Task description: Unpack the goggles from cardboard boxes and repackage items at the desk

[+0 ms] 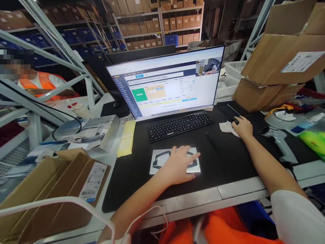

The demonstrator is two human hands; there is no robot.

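My left hand [179,164] lies with fingers spread on a flat whitish packet [153,169] with black frame-like shapes; it covers the middle of the packet. Further right, my right hand [243,128] rests around a black computer mouse [234,120], and a crumpled white tissue [227,127] lies beside it. Between the two hands is a thin black pen [210,140]. A black keyboard [181,126] sits just beyond the packet, in front of a lit monitor [167,88].
Yellow slips [126,139] and an open cardboard box [58,189] stand at left. At right are a grey barcode scanner [280,142], a tape roll [281,113] and stacked cartons [281,57]. A white cable [76,200] crosses the lower left. Another person [43,83] sits at far left.
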